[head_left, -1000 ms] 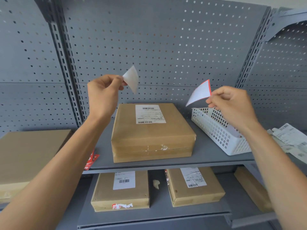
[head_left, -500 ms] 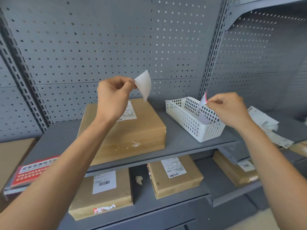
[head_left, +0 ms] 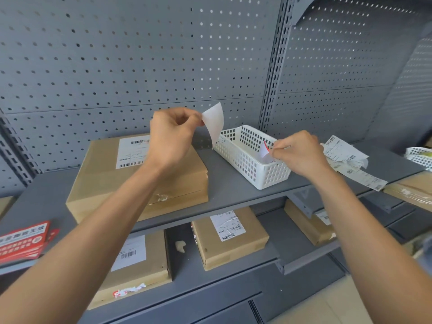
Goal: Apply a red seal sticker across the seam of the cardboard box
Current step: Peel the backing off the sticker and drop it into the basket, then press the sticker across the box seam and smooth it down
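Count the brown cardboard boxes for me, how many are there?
5 boxes clearly: the big brown cardboard box on the upper shelf, three below, one at far right. A brown edge at far left may be another.

Two bare arms reach in from the bottom. No sleeves cover them up to the picture's edge. The left hand and right hand wear nothing: no gloves, rings or watch.
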A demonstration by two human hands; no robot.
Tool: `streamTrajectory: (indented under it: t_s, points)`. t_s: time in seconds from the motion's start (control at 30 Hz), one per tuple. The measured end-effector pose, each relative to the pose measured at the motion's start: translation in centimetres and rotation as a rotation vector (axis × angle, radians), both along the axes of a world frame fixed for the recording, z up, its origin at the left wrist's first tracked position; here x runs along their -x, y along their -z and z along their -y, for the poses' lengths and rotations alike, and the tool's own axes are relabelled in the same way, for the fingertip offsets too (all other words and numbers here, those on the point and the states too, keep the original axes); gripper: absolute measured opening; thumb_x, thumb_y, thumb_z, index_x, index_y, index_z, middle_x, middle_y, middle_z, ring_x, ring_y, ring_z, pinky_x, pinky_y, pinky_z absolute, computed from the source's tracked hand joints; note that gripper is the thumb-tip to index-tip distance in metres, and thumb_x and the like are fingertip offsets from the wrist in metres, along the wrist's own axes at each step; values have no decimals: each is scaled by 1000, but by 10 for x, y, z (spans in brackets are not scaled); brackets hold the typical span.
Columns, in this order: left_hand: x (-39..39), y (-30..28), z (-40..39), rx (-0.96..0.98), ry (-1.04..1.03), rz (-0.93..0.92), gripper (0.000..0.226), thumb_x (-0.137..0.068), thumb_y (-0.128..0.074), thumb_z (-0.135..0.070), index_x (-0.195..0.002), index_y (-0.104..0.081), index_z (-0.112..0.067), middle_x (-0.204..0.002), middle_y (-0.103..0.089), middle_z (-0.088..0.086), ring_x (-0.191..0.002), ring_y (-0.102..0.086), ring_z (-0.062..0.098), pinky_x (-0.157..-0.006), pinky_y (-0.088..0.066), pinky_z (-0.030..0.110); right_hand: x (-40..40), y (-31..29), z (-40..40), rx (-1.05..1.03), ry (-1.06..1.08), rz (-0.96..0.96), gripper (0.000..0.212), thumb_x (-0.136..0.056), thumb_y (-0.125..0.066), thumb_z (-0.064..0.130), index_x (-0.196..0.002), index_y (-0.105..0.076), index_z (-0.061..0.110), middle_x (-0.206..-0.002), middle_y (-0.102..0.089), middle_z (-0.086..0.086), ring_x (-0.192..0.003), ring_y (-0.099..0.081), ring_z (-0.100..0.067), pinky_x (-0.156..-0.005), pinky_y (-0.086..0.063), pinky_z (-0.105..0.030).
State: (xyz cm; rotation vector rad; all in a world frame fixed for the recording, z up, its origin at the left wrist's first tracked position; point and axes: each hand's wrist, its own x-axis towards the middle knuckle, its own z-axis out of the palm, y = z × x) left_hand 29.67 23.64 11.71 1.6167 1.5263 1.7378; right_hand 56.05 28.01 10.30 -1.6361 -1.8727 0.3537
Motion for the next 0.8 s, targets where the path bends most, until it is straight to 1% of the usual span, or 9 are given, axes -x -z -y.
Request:
streamTrajectory:
  t_s: [0.13, 0.23, 0.33, 0.43, 0.5, 0.6, 0.63, 0.7, 0.8]
  points:
    - [-3, 1, -3, 5, 4, 1, 23, -92, -64, -14, -75, -78, -21, -76, -77, -15, -72, -67, -6, -72, -48, 11, -3, -1, -1, -11, 16, -12, 10, -85, -74, 25, -77, -81, 26, -108, -78, 6, -115, -54, -20, -104, -41, -52]
    - [-5, 2, -4, 8, -9, 0, 22, -93, -64, -15, -76, -79, -19, -77, -77, -14, -72, -67, -4, -73, -50, 14, -2, -4, 0, -33, 7, -39, 19, -84, -78, 27, -67, -73, 34, -104, -78, 5, -120, -54, -23, -103, -42, -54]
    - [-6, 2, -3, 10, -17, -5, 22, -93, -64, -16, -78, -79, -20, -77, -77, -16, -73, -67, -7, -71, -48, 10, 4, -12, 2, -48, -22, -100, 22, -83, -80, 27, -64, -71, 35, -99, -77, 6, -111, -63, -26, -101, -46, -54]
    - [-7, 0, -2, 3, -36, -9, 21, -94, -64, -15, -79, -79, -18, -79, -77, -15, -69, -64, -11, -68, -45, 7, 20, -22, 8, -76, -99, -192, 8, -87, -75, 27, -80, -80, 27, -88, -75, 11, -86, -66, -11, -86, -54, -39]
    - [-6, 0, 0, -10, -65, -27, 21, -94, -64, -17, -80, -80, -17, -79, -76, -14, -65, -62, -10, -67, -43, 7, 36, -29, 14, -83, -172, -232, 12, -91, -71, 28, -89, -81, 21, -86, -75, 13, -80, -66, 0, -71, -51, -26]
    - [-3, 0, 4, -65, -133, -83, 20, -95, -63, -22, -82, -79, -20, -79, -73, -20, -70, -63, -5, -71, -46, 15, 64, -35, 19, -57, -268, -264, 20, -94, -65, 32, -91, -79, 18, -78, -75, 10, -70, -67, 1, -69, -52, -20]
    - [0, 0, 7, -89, -162, -107, 20, -95, -63, -24, -83, -78, -21, -78, -72, -22, -71, -63, -4, -72, -47, 17, 76, -37, 21, -38, -308, -291, 22, -95, -64, 33, -90, -79, 17, -77, -75, 8, -65, -68, 1, -69, -55, -21]
    - [1, 0, 14, -136, -204, -171, 20, -96, -62, -25, -86, -78, -19, -76, -69, -23, -68, -60, -6, -69, -45, 21, 94, -38, 22, -8, -365, -353, 24, -96, -62, 35, -92, -77, 17, -84, -77, 4, -68, -74, -7, -82, -61, -36]
    - [11, 0, 26, -259, -295, -290, 22, -95, -61, -23, -83, -77, -15, -80, -71, -16, -76, -64, 4, -73, -49, 30, 118, -43, 28, 7, -435, -394, 28, -98, -58, 40, -97, -76, 19, -92, -78, 5, -73, -77, -12, -88, -59, -47]
